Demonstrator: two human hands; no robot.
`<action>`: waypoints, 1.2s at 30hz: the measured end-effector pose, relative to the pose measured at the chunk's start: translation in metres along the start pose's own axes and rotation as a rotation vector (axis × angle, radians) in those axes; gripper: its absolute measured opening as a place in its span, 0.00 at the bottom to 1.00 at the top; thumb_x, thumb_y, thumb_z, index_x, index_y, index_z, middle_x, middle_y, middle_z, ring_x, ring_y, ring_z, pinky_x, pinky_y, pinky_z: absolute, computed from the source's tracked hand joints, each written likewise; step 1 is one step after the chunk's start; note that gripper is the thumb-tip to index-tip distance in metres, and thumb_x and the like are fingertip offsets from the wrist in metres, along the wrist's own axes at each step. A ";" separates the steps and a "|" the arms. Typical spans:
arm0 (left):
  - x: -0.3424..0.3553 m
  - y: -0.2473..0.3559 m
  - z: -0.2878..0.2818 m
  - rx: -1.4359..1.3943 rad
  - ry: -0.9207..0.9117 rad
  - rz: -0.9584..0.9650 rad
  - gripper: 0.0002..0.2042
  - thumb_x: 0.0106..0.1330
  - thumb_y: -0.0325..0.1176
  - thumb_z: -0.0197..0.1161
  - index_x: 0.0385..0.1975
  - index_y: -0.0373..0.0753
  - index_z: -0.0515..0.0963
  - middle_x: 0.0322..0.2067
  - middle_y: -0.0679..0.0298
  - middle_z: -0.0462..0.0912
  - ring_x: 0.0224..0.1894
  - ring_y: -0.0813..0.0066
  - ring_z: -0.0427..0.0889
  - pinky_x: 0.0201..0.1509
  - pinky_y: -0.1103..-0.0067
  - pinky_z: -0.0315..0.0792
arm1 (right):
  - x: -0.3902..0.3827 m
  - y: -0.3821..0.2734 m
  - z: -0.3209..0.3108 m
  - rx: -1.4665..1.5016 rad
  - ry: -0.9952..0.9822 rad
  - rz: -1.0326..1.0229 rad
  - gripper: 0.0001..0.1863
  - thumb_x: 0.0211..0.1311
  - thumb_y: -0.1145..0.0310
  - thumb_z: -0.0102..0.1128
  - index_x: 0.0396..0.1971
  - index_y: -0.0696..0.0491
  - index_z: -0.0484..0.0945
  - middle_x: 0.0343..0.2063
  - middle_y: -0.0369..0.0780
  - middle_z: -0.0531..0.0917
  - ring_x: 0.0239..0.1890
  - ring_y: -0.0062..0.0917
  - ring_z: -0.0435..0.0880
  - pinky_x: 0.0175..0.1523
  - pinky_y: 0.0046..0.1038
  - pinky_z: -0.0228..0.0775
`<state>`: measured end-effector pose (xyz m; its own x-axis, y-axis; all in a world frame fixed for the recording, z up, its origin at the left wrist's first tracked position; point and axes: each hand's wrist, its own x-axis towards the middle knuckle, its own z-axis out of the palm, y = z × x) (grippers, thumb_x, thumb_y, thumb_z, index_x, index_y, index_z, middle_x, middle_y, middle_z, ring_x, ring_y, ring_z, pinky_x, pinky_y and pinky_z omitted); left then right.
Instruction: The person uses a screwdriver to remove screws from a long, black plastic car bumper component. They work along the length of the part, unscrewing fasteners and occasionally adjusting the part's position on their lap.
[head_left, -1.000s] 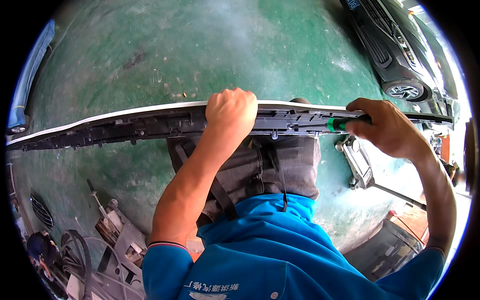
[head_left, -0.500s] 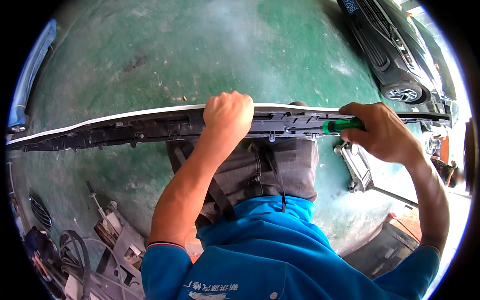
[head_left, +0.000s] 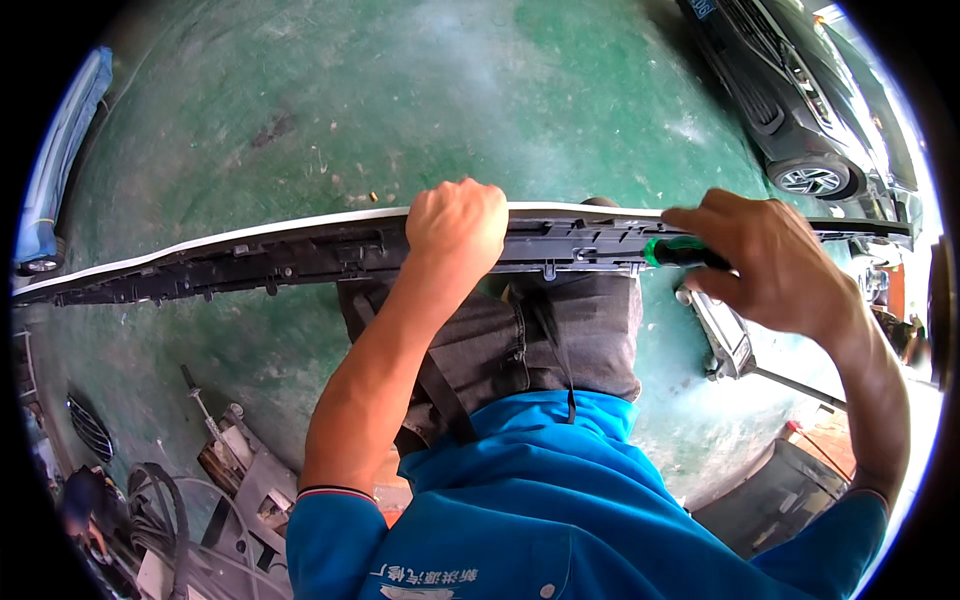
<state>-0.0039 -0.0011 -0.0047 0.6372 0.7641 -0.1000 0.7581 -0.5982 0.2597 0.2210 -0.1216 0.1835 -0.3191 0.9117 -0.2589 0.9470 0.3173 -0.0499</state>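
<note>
A long black plastic car trim strip (head_left: 340, 255), pale along its upper edge, spans the view sideways in front of my dark trousers, its clipped and ribbed side showing. My left hand (head_left: 455, 228) is closed over it near the middle, fingertips hidden behind the edge. My right hand (head_left: 755, 260) curls round a green-and-black screwdriver (head_left: 680, 252) lying along the strip, its forefinger reaching over the pale edge. The screwdriver points left into the ribbed inner side; its tip is too small to make out clearly.
A dark car (head_left: 760, 90) stands at upper right, a blue vehicle (head_left: 55, 170) at far left. A floor jack (head_left: 725, 335) with a long handle lies right of my legs. Hoses (head_left: 175, 520), metal parts and a loose panel (head_left: 770, 490) are near the lower edges, on green floor (head_left: 300, 120).
My right fingers have shifted a little left along the strip with the screwdriver, whose handle shows more black now than half a second ago. My left hand has barely moved.
</note>
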 end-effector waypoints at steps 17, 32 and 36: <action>0.008 0.003 -0.004 -0.006 -0.008 -0.002 0.09 0.62 0.35 0.70 0.29 0.35 0.85 0.29 0.49 0.87 0.36 0.46 0.88 0.41 0.60 0.82 | 0.007 -0.003 0.014 0.038 -0.016 0.093 0.09 0.55 0.67 0.68 0.31 0.57 0.82 0.23 0.47 0.81 0.31 0.48 0.82 0.37 0.45 0.73; -0.001 -0.002 0.000 -0.019 0.102 0.047 0.07 0.59 0.32 0.71 0.25 0.34 0.84 0.26 0.49 0.86 0.31 0.48 0.88 0.36 0.60 0.83 | -0.087 -0.001 0.181 1.545 -0.016 0.436 0.33 0.58 0.46 0.75 0.51 0.59 0.82 0.19 0.31 0.77 0.21 0.15 0.75 0.25 0.20 0.64; 0.002 0.003 -0.004 0.031 0.009 0.025 0.08 0.61 0.34 0.71 0.30 0.35 0.85 0.29 0.50 0.87 0.34 0.48 0.89 0.39 0.60 0.83 | -0.029 -0.061 0.201 0.833 0.130 0.071 0.09 0.55 0.70 0.71 0.37 0.53 0.85 0.31 0.43 0.83 0.32 0.42 0.84 0.35 0.39 0.77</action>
<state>-0.0015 -0.0005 -0.0003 0.6552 0.7507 -0.0849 0.7457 -0.6246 0.2318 0.1800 -0.2202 -0.0002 -0.2112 0.9612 -0.1773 0.6663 0.0088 -0.7456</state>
